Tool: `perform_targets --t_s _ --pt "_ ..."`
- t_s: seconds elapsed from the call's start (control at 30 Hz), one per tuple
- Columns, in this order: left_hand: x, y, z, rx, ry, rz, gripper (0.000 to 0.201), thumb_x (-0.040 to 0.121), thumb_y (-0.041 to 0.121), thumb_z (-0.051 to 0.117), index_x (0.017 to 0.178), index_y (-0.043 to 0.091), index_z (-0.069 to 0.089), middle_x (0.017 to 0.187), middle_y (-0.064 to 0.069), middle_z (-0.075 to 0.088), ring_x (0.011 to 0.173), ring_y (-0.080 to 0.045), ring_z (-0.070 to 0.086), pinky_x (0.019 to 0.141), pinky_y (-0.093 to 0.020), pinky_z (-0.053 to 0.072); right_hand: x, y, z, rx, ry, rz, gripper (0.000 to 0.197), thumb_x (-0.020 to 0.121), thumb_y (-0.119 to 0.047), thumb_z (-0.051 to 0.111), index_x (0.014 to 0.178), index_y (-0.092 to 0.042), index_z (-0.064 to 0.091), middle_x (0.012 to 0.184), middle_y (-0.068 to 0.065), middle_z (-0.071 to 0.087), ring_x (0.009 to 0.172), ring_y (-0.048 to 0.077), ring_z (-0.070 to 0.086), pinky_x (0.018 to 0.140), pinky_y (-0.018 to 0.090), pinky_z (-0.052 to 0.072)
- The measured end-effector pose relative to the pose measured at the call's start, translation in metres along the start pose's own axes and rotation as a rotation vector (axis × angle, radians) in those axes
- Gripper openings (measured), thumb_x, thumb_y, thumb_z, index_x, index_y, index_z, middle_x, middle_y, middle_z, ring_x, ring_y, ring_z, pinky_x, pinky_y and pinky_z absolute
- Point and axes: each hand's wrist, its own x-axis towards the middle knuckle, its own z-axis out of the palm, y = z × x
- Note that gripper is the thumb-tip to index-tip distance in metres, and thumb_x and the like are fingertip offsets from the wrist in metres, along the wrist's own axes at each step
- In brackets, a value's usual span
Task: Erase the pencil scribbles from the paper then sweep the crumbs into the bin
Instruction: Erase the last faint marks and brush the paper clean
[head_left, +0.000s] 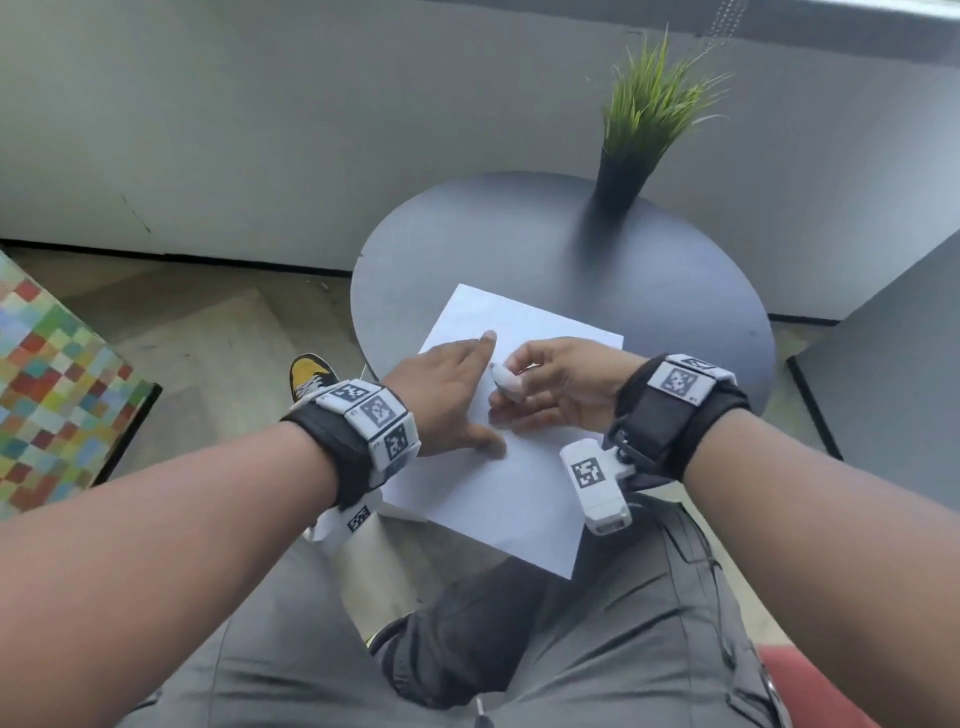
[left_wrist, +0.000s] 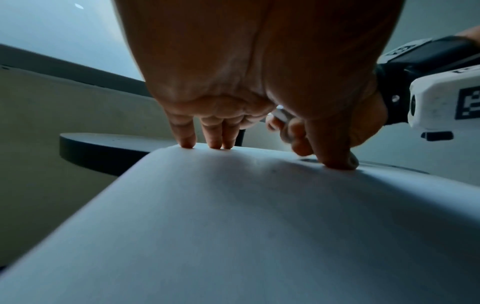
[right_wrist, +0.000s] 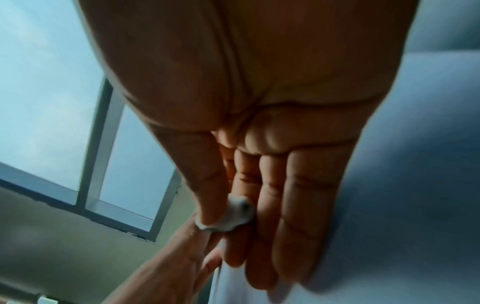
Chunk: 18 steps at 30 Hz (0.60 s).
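Note:
A white sheet of paper (head_left: 498, 483) lies on the round dark table (head_left: 571, 270), its near corner overhanging the edge. My left hand (head_left: 452, 395) presses on the paper with straight, spread fingers and thumb; in the left wrist view its fingertips (left_wrist: 187, 144) push into the paper (left_wrist: 233, 226). My right hand (head_left: 545, 389) pinches a white eraser (head_left: 505, 382) between thumb and fingers, just right of the left hand over the sheet. The right wrist view shows the eraser (right_wrist: 233, 214) under the thumb. No scribbles or crumbs can be made out.
A potted grass plant (head_left: 639, 140) stands at the table's far edge. A colourful checkered seat (head_left: 52, 395) is at the left. A grey block (head_left: 893, 364) sits to the right. My lap is below the table's near edge. No bin is in view.

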Motion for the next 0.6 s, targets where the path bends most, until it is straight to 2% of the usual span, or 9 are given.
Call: perform_targets --t_s 0.07,0.13,0.2,0.27,0.37,0.47,0.6 --pt "-0.001 -0.001 0.001 0.008 -0.003 0.001 0.126 0.072 0.074 0.066 0.158 0.016 -0.006 0.166 -0.001 0.008 0.151 -0.017 0.011 0.121 -0.031 0.016 0.008 0.001 -0.011 0.181 0.089 0.005 0.018 0.093 0.003 0.054 0.104 -0.011 0.049 0.111 0.026 0.066 0.099 0.04 0.069 0.082 0.043 0.056" --pt "-0.001 0.0 0.0 0.001 -0.015 0.008 0.123 0.074 0.073 0.066 0.158 0.018 -0.005 0.166 -0.001 0.005 0.151 -0.016 0.007 0.121 -0.03 0.013 0.013 -0.006 -0.03 0.327 0.327 -0.133 0.023 0.091 0.006 0.05 0.108 -0.01 0.049 0.109 0.024 0.064 0.087 0.036 0.07 0.072 0.04 0.059" --pt "-0.001 0.0 -0.003 -0.002 -0.044 0.016 0.118 0.075 0.072 0.066 0.159 0.025 -0.002 0.166 0.001 0.004 0.151 -0.015 0.005 0.121 -0.031 0.014 0.011 -0.014 -0.049 0.245 0.569 -0.261 0.019 0.09 0.003 0.052 0.101 -0.012 0.051 0.096 0.015 0.061 0.073 0.026 0.065 0.061 0.035 0.054" --pt "-0.002 0.0 -0.008 0.018 -0.078 0.019 0.107 0.074 0.072 0.065 0.157 0.034 0.009 0.164 0.0 0.008 0.151 -0.017 0.009 0.12 -0.036 0.02 0.004 -0.017 -0.063 0.046 0.667 -0.28 0.011 0.091 -0.01 0.06 0.095 -0.016 0.051 0.083 0.007 0.058 0.067 0.019 0.058 0.058 0.03 0.048" --pt "0.0 0.006 -0.018 0.114 -0.081 0.01 0.095 0.074 0.077 0.061 0.152 0.039 0.023 0.159 0.0 0.018 0.146 -0.022 0.021 0.115 -0.04 0.03 -0.01 -0.017 -0.073 -0.265 0.605 -0.255 0.023 0.09 -0.032 0.067 0.097 -0.016 0.053 0.082 0.006 0.063 0.067 0.018 0.06 0.057 0.03 0.051" --pt "0.009 0.024 -0.026 0.203 -0.046 0.037 0.092 0.077 0.078 0.055 0.152 0.035 0.025 0.16 -0.002 0.02 0.146 -0.023 0.021 0.115 -0.043 0.029 -0.015 -0.019 -0.067 -0.618 0.491 -0.207 0.028 0.093 -0.036 0.063 0.101 -0.011 0.053 0.082 0.01 0.068 0.065 0.02 0.063 0.058 0.035 0.053" --pt "0.03 0.049 -0.027 0.254 -0.086 0.11 0.104 0.072 0.079 0.058 0.154 0.025 0.024 0.164 -0.004 0.014 0.15 -0.025 0.013 0.116 -0.049 0.028 -0.011 -0.016 -0.058 -0.967 0.375 -0.173 0.024 0.093 -0.036 0.063 0.102 -0.016 0.054 0.077 0.007 0.068 0.058 0.018 0.061 0.056 0.035 0.054"
